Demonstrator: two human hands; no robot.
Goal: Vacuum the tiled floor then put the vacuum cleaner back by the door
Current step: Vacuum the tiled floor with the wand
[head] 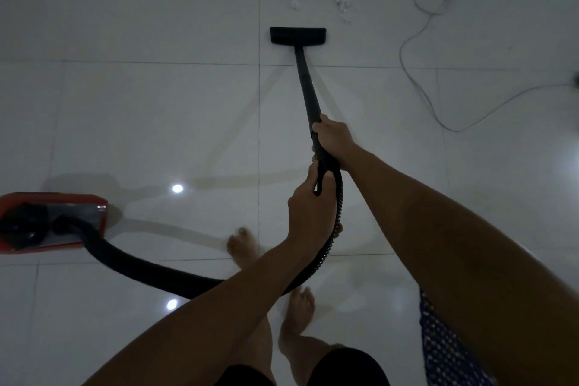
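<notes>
Floor [156,122] is pale glossy tile, dimly lit, with two bright light reflections on it. A person stands barefoot on it, both arms stretched forward. The right hand [333,139] is wrapped round the black wand [308,88] at its upper end; the left hand [308,207] grips the curved handle just below it, where the ribbed hose [150,263] joins. Both grips are closed firmly on the vacuum's tube. The wand slopes away to the floor head [297,35], which lies flat on the tile. Just beyond the head, and apart from it, small white scraps [340,3] are scattered. The hose loops back under the arms to the red vacuum cleaner [62,222], which sits on the floor at the person's left. A thin pale cord [416,72] coils and trails across the tiles at the right.
</notes>
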